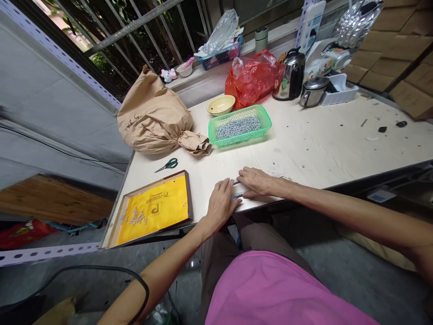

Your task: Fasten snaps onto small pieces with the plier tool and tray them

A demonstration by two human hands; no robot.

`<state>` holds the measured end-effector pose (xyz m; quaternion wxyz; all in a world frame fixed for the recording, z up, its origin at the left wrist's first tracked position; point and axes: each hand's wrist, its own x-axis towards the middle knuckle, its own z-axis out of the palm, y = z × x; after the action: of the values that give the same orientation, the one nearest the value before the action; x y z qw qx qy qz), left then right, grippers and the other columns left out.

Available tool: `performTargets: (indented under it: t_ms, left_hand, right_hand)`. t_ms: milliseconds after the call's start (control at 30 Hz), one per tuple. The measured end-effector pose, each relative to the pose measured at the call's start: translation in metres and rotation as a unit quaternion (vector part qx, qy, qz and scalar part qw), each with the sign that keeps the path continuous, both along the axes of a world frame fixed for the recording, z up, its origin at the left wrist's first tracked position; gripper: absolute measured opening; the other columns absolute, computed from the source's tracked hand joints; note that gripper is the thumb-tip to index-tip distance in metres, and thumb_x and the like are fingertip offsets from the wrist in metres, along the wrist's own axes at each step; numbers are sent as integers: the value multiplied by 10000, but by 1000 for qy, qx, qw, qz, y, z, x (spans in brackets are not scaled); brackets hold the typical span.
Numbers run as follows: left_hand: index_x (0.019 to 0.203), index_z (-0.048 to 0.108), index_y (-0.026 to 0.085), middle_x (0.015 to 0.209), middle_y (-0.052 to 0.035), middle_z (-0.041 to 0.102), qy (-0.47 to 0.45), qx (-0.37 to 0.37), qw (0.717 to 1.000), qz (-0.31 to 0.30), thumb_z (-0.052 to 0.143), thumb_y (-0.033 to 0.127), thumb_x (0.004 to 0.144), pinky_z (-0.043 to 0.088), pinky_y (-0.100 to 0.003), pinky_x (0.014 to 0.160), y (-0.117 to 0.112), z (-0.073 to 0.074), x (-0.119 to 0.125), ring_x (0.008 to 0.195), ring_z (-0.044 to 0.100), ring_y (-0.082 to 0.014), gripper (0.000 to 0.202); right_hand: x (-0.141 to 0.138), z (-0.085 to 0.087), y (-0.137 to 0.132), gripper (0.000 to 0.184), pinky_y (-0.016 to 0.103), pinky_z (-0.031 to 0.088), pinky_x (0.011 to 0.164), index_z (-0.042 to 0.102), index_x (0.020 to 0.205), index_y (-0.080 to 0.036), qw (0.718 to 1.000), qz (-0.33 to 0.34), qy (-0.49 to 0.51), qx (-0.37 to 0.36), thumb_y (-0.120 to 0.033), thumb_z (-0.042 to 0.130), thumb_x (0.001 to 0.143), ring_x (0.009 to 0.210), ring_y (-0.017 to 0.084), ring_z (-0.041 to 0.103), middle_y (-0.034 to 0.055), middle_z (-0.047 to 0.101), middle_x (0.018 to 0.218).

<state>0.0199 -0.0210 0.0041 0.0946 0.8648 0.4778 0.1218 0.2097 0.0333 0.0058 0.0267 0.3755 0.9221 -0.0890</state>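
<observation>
At the near edge of the table, my left hand [221, 203] and my right hand [257, 181] grip a grey metal piece [238, 195] from its two sides. Two narrow bars of it show in the gap between the hands; the fingers cover the rest, so its kind is unclear. To the left lies a shallow tray [188, 198] lined with a yellow sheet [169, 212], with a small heap of thin metal pins or screws [137, 216] on it. Beyond the hands stands a green plastic basket [241, 141] full of small silvery metal parts [238, 127].
Green-handled scissors [169, 164] lie behind the tray. A tied brown sack [154, 117] sits at the back left. A yellow bowl [221, 104], a red plastic bag [252, 79], a kettle [290, 74] and a metal pot [314, 91] line the back. Dark scraps [382, 129] lie at right.
</observation>
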Motion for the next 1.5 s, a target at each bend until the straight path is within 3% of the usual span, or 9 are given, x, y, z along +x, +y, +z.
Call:
performTargets:
  t_ms: [267,600,733,867,1000,1100,1300,1367,1500]
  left_hand:
    - [1192,535,174,1111,-95,579,82,-95,991,-36,598,276,805,446,-380,886,31,3,12,1040,501,-248,406]
    - [918,670,193,866,-60,582,46,-124,991,-23,522,319,883,439,-320,794,28,4,17,901,510,-205,198]
    - [980,652,187,921,-68,600,60,-108,992,-16,539,328,874,460,-331,803,27,4,17,934,522,-215,210]
    - [1153,566,183,1196,-112,568,12,-58,998,3,548,287,866,456,-414,924,14,-6,13,1116,502,-249,306]
    - [1240,507,156,1393,-157,445,-42,-5,999,-13,439,240,921,356,-477,1064,-16,-23,18,1337,348,-272,337]
    - [1282,476,162,1390,-143,465,-59,-11,998,-36,427,287,934,322,-486,1093,-37,-31,28,1359,329,-267,372]
    - [1288,469,169,1340,-131,520,-89,-35,995,-33,449,349,927,276,-505,1111,-46,-29,37,1326,388,-261,404]
    - [1296,463,151,1347,-138,511,-102,-36,993,-37,465,351,918,263,-508,1116,-44,-29,36,1336,369,-271,427]
    - [1268,498,123,1278,-154,562,-122,-66,990,-32,507,344,891,363,-458,1063,-48,-35,35,1260,461,-286,437]
  right_hand:
    - [-5,12,-15,282,315,430,777,615,1011,-98,998,-51,11,-44,-273,652,794,1000,258,514,144,582,1023]
    - [-8,-8,-25,230,286,396,731,651,961,-137,994,-94,32,-55,-286,483,915,936,229,561,121,622,953]
    - [-4,-3,-24,219,289,392,756,649,981,-129,994,-91,35,-45,-278,509,902,942,223,543,118,609,972]
    - [10,-3,-12,366,301,394,793,608,1091,-124,994,-39,97,-22,-393,598,843,977,230,504,124,575,1031]
    - [19,-12,8,319,282,384,788,633,1037,-125,992,-9,116,-39,-369,461,924,906,194,530,108,590,958]
    - [17,-18,24,216,280,367,785,656,965,-137,995,-43,93,-5,-235,472,909,913,192,532,101,610,953]
    - [-1,-9,41,190,314,343,763,654,948,-156,996,-63,29,51,-216,482,894,911,211,523,90,627,968]
    - [-16,0,31,210,317,336,747,658,967,-178,998,-30,19,54,-193,461,896,900,208,516,84,619,970]
    - [-55,14,-4,182,315,329,729,677,899,-239,987,148,52,32,-230,496,893,924,208,474,61,597,957]
